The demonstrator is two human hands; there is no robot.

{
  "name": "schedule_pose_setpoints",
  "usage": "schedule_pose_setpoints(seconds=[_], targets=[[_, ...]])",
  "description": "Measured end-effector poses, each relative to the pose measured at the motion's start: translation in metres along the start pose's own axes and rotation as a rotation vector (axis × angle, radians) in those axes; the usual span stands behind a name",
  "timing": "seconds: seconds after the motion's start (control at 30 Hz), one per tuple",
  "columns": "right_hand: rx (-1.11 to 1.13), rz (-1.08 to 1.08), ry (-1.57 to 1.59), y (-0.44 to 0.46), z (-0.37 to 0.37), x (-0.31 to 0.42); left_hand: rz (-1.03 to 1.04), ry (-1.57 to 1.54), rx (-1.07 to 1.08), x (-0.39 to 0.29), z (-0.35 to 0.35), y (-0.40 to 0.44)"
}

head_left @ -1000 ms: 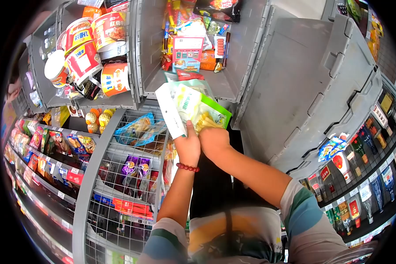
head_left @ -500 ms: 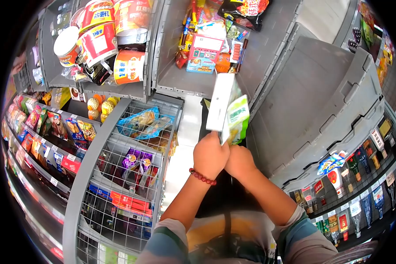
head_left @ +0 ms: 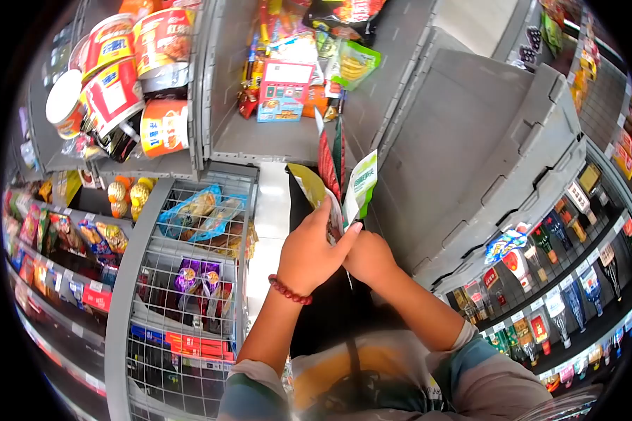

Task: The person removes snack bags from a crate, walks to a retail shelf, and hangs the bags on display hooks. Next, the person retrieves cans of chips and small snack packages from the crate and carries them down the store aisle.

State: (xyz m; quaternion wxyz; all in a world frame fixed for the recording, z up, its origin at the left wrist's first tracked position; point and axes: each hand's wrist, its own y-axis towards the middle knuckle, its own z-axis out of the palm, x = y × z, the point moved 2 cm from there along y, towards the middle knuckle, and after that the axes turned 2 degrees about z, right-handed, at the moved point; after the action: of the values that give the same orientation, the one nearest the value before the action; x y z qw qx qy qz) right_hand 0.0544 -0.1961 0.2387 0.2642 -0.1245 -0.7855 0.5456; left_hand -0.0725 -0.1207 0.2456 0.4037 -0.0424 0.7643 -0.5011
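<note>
A grey plastic crate [head_left: 233, 137] holds a pink-and-blue rectangular box [head_left: 285, 95] and a glossy green pouch [head_left: 359, 65]; a second grey crate [head_left: 144, 167] holds round red-and-white tubs [head_left: 114, 97], apparently cardboard.

Observed white and green on held packet [head_left: 362, 184], red on pouch [head_left: 326, 165]. Recorded dark red on bracelet [head_left: 288, 291], grey on crate [head_left: 256, 140], blue and pale bands on left sleeve [head_left: 249, 391].

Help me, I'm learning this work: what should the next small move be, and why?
Perhaps ease the green-and-white packet free with the right hand and lay it in the grey crate ahead: it leans apart from the other packets in the left hand, and a green-edged packet lies there.
</note>
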Motion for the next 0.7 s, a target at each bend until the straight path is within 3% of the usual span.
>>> schedule_pose_setpoints(seconds=[0.1, 0.17, 0.27, 0.3, 0.33, 0.4, 0.5, 0.53, 0.67, 0.7], targets=[[-0.026, -0.014, 0.021, -0.003, 0.002, -0.005, 0.051, 0.018, -0.009, 0.000, -0.005, 0.001], [-0.076, -0.004, 0.082, -0.004, -0.004, -0.003, -0.039, -0.215, 0.042, 0.001, -0.014, 0.006], [-0.147, 0.004, 0.101, -0.019, 0.002, -0.006, -0.035, -0.342, -0.149, 0.002, -0.033, 0.047], [-0.136, 0.014, 0.109, -0.025, 0.001, -0.007, 0.031, -0.190, -0.198, -0.001, -0.042, 0.076], [-0.148, -0.029, 0.044, -0.034, 0.002, -0.008, -0.042, -0.089, -0.187, 0.003, -0.045, 0.107], [-0.155, -0.223, -0.147, -0.053, 0.011, -0.018, 0.227, -0.177, -0.291, 0.013, -0.031, 0.192], [-0.171, -0.315, -0.346, -0.064, 0.002, -0.024, 0.213, 0.126, -0.091, 0.030, 0.004, 0.324], [-0.260, -0.346, -0.271, -0.064, 0.015, -0.032, 0.288, 0.383, -0.114, 0.036, 0.019, 0.357], [-0.570, -0.374, 0.204, -0.062, 0.065, -0.061, 0.493, 0.657, -0.019, 0.086, 0.069, 0.450], [-0.426, -0.347, -0.095, -0.058, 0.002, -0.037, 0.403, 0.712, 0.084, 0.090, 0.073, 0.459]])
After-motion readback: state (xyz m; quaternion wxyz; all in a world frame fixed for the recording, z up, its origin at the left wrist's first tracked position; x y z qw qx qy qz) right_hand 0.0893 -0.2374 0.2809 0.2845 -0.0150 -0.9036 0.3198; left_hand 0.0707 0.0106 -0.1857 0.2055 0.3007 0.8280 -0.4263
